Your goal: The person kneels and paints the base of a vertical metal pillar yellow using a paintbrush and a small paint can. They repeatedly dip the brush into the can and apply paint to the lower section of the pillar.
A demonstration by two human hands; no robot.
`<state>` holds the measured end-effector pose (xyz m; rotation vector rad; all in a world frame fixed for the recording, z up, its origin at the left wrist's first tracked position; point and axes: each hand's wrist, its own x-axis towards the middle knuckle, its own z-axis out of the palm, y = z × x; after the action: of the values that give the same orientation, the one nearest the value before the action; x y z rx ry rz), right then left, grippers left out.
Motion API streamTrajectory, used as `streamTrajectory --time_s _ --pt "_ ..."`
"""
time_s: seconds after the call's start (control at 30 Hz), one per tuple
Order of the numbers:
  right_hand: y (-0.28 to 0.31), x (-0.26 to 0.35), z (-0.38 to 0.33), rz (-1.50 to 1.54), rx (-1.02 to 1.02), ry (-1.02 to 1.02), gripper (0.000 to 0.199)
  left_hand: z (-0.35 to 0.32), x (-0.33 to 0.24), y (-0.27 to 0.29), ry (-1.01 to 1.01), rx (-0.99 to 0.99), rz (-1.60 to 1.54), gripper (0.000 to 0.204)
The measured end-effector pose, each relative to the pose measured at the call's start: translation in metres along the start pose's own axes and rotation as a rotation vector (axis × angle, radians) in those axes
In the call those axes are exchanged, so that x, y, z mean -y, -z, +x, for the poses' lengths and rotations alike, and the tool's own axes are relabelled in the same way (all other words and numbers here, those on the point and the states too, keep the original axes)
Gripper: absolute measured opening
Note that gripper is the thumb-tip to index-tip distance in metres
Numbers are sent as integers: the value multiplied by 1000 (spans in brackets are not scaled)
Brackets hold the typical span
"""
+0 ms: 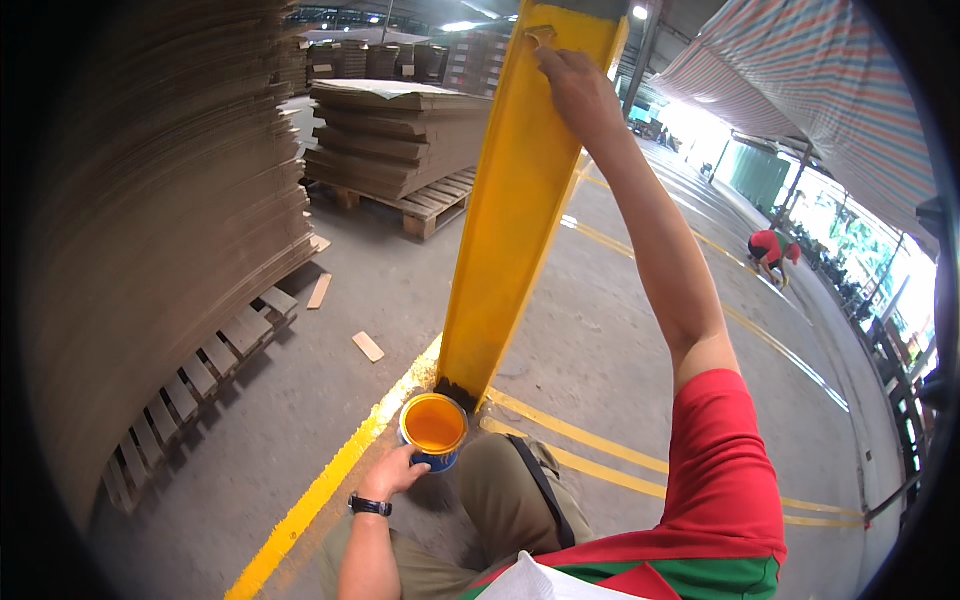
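A steel column [505, 230] coated in yellow paint rises in front of me, dark at its foot. High on its face, my right hand [583, 92] is closed around a small paintbrush [541, 36] whose head touches the yellow surface. The brush is partly hidden by my fingers. Low by the column's base, my left hand [393, 473] grips the side of a blue paint can [441, 462]. The can is uncovered, and orange-yellow paint [436, 424] shows inside it.
Tall cardboard stacks [170, 200] stand on a wooden pallet [200, 375] at left, with another cardboard stack [410, 135] behind. Wood scraps [368, 347] lie on the floor. Yellow lines [330, 490] cross it. A person in red [771, 248] crouches far right.
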<state>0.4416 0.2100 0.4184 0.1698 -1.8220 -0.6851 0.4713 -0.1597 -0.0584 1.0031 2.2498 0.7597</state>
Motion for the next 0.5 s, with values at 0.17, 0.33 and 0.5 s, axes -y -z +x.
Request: streamTrajectory --time_s 0.17,0.33,0.5 --pt "16 31 -38 310 -34 -211 22 -4 -4 2 -7 -13 2 50" --pt "42 55 -77 450 240 -252 22 -8 -11 5 28 -28 -25 49" --pt "31 35 -56 270 -195 -197 23 -10 -12 3 21 -26 -37 47"
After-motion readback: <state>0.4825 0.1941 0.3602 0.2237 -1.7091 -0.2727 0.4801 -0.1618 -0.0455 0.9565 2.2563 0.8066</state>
